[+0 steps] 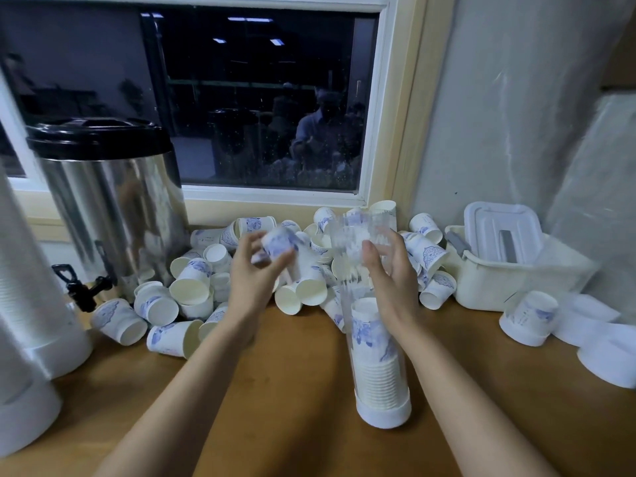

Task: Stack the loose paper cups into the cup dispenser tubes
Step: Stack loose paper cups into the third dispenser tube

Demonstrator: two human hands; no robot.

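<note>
Both bare forearms reach in over the wooden counter (275,390), with the right hand (390,270) wrapped around the upper part of a clear dispenser tube (375,339) that stands upright on its white base and is about half full of nested cups. Left hand (254,270) is pinching one blurry blue-patterned paper cup (277,244) just left of the tube's open top. Behind them, a big pile of loose cups (192,290) sprawls between the steel urn (110,208) and a cream plastic bin (516,273).

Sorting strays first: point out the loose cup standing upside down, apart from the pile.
The inverted cup at right, before the white bin; the pile's cups mostly lie sideways.
</note>
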